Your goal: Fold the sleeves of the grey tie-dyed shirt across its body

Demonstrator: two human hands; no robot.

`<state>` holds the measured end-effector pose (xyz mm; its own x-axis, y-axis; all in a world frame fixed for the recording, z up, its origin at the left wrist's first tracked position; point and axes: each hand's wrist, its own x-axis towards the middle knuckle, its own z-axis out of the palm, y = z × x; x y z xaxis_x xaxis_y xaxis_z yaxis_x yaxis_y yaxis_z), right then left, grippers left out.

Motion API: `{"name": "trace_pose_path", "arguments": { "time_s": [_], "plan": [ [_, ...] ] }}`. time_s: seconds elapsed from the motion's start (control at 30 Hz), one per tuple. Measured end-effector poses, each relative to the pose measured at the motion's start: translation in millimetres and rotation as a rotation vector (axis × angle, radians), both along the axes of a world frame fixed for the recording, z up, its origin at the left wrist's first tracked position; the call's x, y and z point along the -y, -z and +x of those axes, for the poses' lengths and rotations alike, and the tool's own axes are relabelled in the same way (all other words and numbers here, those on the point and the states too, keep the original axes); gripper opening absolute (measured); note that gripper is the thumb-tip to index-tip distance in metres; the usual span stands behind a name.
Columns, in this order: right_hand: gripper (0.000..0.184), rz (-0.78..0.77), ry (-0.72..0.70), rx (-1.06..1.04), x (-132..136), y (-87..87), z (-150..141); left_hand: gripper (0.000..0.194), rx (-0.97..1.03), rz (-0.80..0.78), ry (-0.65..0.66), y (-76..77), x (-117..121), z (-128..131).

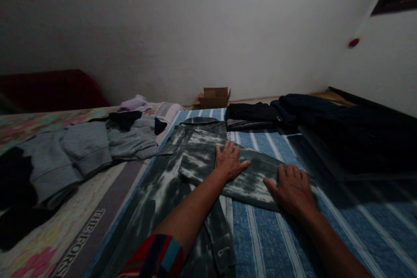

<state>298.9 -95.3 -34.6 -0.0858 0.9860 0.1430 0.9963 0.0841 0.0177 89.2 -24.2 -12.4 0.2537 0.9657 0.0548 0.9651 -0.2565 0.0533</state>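
A grey-green tie-dye jacket [163, 208] with pale streaks lies spread on a blue striped cloth [257, 243]. One of its sleeves stretches out to the right. My left hand [228, 161] rests flat on that sleeve near its middle, fingers spread. Further right, my right hand [293, 187] lies on the sleeve near its cuff end, with thumb apart and fingers extended. The collar end of the jacket points to the far side. A second sleeve, with a buttoned cuff, runs toward me and is partly hidden by my left arm.
Grey and black clothes [86, 143] lie loosely at left, with a lilac cloth [135, 103] behind. Folded dark clothes [252, 113] are stacked at the back right, beside a larger dark pile [358, 139]. A cardboard box [213, 99] stands by the wall.
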Motion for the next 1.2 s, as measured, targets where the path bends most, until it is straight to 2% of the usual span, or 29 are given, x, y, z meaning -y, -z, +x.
{"name": "trace_pose_path", "arguments": {
  "time_s": [0.4,0.57,0.77,1.2],
  "plan": [
    [0.065,0.013,0.005,0.024,2,-2.5,-2,0.076,-0.016,-0.027,-0.006,-0.9,-2,-1],
    [0.066,-0.006,0.004,0.010,0,-0.5,-1,0.070,-0.017,-0.068,0.013,-5.0,-2,-5],
    [0.066,-0.009,0.009,-0.011,0,-1.3,-2,0.075,0.012,-0.097,-0.099,-5.6,-5,-21],
    [0.063,0.021,0.014,0.013,2,-1.2,-3,0.077,-0.002,-0.071,-0.100,-0.5,-6,-24]
  ]
}}
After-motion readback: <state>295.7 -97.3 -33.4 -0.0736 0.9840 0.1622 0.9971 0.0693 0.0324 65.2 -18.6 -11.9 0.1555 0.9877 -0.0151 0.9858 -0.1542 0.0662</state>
